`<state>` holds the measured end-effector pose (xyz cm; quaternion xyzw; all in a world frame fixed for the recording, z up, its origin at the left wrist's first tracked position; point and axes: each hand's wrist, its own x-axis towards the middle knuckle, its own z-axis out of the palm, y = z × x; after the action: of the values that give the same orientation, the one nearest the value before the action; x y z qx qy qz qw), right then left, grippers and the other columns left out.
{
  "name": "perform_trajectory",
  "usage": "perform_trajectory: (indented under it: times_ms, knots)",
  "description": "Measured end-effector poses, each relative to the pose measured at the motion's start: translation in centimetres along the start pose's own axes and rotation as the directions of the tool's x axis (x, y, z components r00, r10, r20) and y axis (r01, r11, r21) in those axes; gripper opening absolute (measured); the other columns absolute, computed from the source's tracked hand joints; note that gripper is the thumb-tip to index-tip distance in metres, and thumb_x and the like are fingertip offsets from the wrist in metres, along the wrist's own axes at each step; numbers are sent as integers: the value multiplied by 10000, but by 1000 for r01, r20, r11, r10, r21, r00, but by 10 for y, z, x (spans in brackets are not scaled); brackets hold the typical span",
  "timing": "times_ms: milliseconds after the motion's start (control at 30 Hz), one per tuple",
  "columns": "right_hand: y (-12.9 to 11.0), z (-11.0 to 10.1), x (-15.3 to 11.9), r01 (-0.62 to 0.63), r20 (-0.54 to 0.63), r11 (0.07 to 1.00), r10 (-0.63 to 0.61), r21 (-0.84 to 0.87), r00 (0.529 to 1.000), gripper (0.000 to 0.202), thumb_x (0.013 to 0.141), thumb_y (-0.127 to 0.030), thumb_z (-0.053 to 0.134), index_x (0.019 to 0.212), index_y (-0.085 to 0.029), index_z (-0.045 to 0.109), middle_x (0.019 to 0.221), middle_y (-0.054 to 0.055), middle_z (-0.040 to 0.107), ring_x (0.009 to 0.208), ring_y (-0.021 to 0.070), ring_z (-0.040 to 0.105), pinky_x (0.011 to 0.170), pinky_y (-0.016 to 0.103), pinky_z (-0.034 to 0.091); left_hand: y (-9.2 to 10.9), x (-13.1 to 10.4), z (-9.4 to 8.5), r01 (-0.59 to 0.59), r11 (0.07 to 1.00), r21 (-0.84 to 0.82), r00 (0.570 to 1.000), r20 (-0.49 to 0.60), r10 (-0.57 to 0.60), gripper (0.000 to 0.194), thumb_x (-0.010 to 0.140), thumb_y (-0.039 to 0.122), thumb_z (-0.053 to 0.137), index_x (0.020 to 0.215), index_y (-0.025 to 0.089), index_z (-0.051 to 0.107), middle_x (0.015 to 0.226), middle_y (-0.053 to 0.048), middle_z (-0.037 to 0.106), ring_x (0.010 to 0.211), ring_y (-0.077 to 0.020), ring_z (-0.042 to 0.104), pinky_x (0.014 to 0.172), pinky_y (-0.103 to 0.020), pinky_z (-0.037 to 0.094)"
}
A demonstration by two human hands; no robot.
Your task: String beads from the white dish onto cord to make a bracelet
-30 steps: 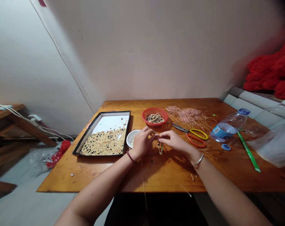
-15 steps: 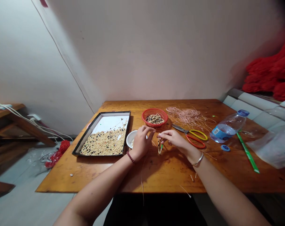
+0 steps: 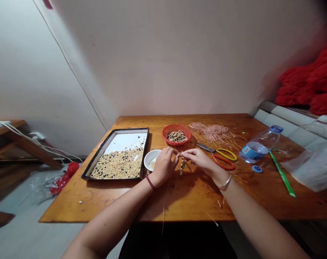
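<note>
A short beaded bracelet (image 3: 181, 169) of pale and dark beads hangs below the fingertips of my right hand (image 3: 199, 160), which pinches it at the top. My left hand (image 3: 165, 163) is closed too, thumb and forefinger meeting the right fingertips on the thin cord of the bracelet. From under the left hand a loose pale thread (image 3: 164, 207) trails down past the table's front edge. Just left of that hand sits a small white bowl (image 3: 147, 160) with some beads, partly covered by the hand. The exact grip on the cord is too small to see.
A black-edged tray (image 3: 145, 153) of loose beads lies left. Behind my hands stands a red basket (image 3: 176, 142) of strung beads. Pink cord (image 3: 214, 133), scissors (image 3: 224, 160), a water bottle (image 3: 260, 145), a blue cap (image 3: 257, 169) and a green strip (image 3: 283, 176) lie right.
My two hands have come together, the left fingertips moving right to meet the right ones. The bracelet has turned and hangs narrower. The view has shifted slightly.
</note>
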<state>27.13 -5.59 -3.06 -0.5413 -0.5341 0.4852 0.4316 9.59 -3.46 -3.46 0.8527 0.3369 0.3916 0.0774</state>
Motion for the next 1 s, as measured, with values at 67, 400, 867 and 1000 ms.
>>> perform_trajectory:
  times_ms: [67,400,867,1000]
  knots:
    - [-1,-1,-1,-13,-14,1000,13,8,1000,321,707,-438,686,822,-143,742,800,86,718,692,160,647,490,196,399,2,-1,0,-7,999,-50,1000,7,7,143,903,288,512,871,176,594,839,-43,650,768,-155,580,708,-275,445]
    - [2,0,0,0,-1,995,1,104,1000,331,713,-439,691,870,-153,747,863,98,735,708,173,670,527,216,448,6,-3,0,22,989,-143,992,123,-4,141,845,294,592,885,189,677,826,-52,713,716,-149,632,660,-250,446]
    - [4,3,-1,136,5,991,-136,-17,991,358,769,-467,620,941,-181,750,921,94,738,823,217,666,548,240,461,-2,2,2,403,827,-392,911,257,-323,315,772,458,640,764,143,653,758,-56,712,656,-154,645,567,-218,439]
    - [3,5,0,178,16,984,-178,8,984,353,754,-467,634,915,-174,749,895,88,739,811,207,663,599,255,480,-2,3,1,414,813,-409,905,278,-321,304,767,422,657,890,144,671,765,-58,711,650,-147,637,557,-209,437]
